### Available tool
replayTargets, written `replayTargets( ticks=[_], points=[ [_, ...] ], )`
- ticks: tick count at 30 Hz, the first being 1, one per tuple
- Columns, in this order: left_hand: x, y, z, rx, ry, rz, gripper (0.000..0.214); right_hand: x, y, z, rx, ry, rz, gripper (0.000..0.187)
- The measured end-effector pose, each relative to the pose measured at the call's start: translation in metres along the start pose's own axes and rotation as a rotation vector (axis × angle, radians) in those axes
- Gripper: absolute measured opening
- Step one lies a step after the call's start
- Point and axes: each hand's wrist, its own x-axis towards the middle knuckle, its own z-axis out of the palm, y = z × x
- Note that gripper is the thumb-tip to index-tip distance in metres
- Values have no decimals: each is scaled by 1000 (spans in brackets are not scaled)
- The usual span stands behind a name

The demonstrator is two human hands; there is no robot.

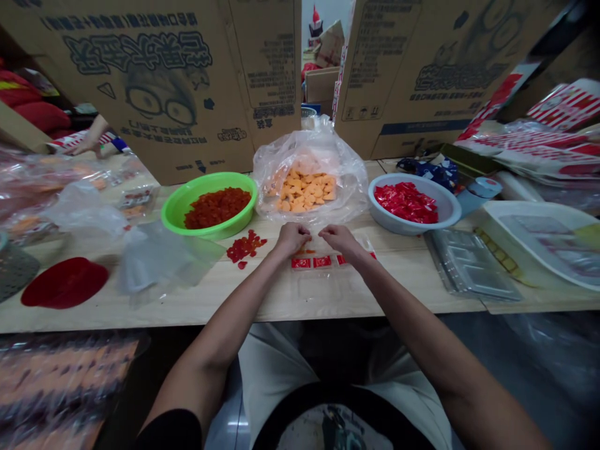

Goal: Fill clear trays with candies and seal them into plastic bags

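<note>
A clear plastic tray (319,289) lies on the table in front of me, with a row of small red packets (322,262) in its compartments. My left hand (293,238) is over the tray's far left part, its fingers pinched together. Close to its right, my right hand (338,239) is also closed, fingertips facing the left ones. Anything in either pinch is too small or hidden to make out. Orange-brown pieces (307,251) show in the tray below my left hand. Just beyond the hands sits an open clear bag (268,181) of orange shaped pieces (307,190).
A green basin (171,215) of dark red-orange pieces stands left, loose red pieces (244,246) beside it. At right are a blue-grey basin (398,222) of red packets and stacked clear trays (473,262). Cardboard boxes (187,125) rise behind. Another person's hand (91,139) shows far left.
</note>
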Motion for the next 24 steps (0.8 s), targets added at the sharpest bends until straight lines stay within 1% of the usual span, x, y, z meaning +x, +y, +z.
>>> replayTargets(
  ticks=[3,6,10,13,17,20,22,24],
  points=[
    [2,2,6,69,-16,14,6,0,7,-11,110,-23,38,27],
    [2,-1,4,98,-23,14,11,-2,9,-17,121,-49,43,28],
    [2,-7,-5,44,-5,-2,19,-2,5,-18,-7,-84,-3,19],
    [2,-10,-9,-37,11,-26,32,0,-1,-12,-119,-105,-43,19],
    [3,-9,-9,-124,19,-22,29,3,-3,-8,-185,-126,-40,21],
    [6,-5,-5,-147,31,2,28,5,3,-15,-147,-82,-11,25],
    [8,-1,0,-142,38,23,30,5,8,-23,-90,-33,32,29],
    [10,4,5,-120,38,53,28,3,13,-32,-13,-13,83,30]
  ],
)
